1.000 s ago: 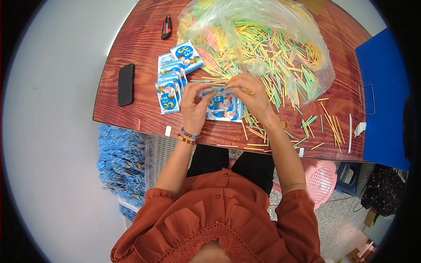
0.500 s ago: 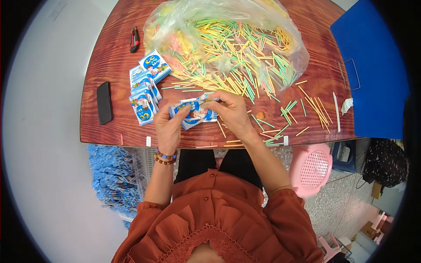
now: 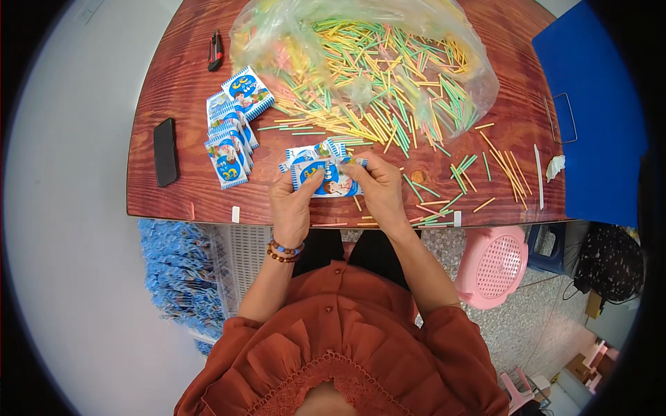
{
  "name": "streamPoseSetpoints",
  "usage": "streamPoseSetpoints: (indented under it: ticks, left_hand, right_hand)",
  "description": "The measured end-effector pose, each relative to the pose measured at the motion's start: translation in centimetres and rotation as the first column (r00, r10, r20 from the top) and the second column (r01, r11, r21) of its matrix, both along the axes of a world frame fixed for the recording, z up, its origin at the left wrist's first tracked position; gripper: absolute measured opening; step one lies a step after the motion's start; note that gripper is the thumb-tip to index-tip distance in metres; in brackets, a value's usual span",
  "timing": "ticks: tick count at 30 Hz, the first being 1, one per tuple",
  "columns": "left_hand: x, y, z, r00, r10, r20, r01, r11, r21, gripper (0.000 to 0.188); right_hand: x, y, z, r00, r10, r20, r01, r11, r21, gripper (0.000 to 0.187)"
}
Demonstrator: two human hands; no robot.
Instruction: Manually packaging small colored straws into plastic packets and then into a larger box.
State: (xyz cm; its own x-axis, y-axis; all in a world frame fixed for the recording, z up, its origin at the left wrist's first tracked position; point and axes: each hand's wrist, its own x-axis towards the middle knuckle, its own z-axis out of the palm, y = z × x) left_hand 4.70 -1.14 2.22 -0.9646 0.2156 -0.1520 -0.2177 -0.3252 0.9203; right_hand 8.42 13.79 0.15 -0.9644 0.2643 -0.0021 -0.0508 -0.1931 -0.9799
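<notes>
My left hand (image 3: 293, 209) pinches the left side of a small blue-and-white packet (image 3: 337, 187), thumb on its printed face. The fingers of my right hand (image 3: 381, 193) close on the packet's right side. Behind this packet, at its far edge, lies at least one more packet (image 3: 309, 152) of the same kind; whether my fingers grip that one too is hidden. To the left, several matching packets (image 3: 227, 157) overlap in a fanned pile on the wooden table (image 3: 187, 90). Thin yellow, green and pink sticks (image 3: 374, 132) lie just beyond my hands.
A big clear plastic bag (image 3: 479, 76) spills sticks across the far side. A phone (image 3: 166, 152) and a red-black box cutter (image 3: 216, 51) lie left. At right stand a blue box (image 3: 596, 111) and a pink stool (image 3: 491, 267). Blue packets (image 3: 177, 284) fill a crate at lower left.
Both hands have shifted slightly right with the packet. The packet is now spread flatter, and another packet shows more clearly behind it.
</notes>
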Motion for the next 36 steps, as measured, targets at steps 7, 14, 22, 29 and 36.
streamPoseSetpoints:
  ticks: [7,14,22,29,36]
  left_hand:
    - [0.1,0.3,-0.8,0.999,0.048,0.013,-0.049,0.998,0.025,0.009]
    - [-0.2,0.5,0.2,0.998,0.028,0.052,-0.034,0.994,0.104,0.009]
    - [0.3,0.4,-1.5,0.998,0.056,0.040,-0.058,0.997,0.045,0.010]
    - [-0.3,-0.9,-1.1,0.991,0.135,0.020,-0.136,0.989,0.058,0.016]
    - [-0.7,-1.6,-1.1,0.991,0.131,0.021,-0.133,0.982,0.131,0.014]
  right_hand:
    - [0.2,0.2,-0.2,0.994,-0.004,0.113,0.007,1.000,-0.027,0.011]
    - [0.4,-0.2,0.8,0.993,-0.029,0.115,0.029,1.000,0.002,0.012]
    - [0.8,0.4,1.0,0.971,0.035,0.238,-0.047,0.998,0.046,0.021]
    - [-2.0,7.5,3.0,0.930,-0.363,0.054,0.113,0.423,0.899,0.032]
    - [-4.8,5.7,2.4,0.952,-0.295,0.076,-0.059,0.068,0.996,0.054]
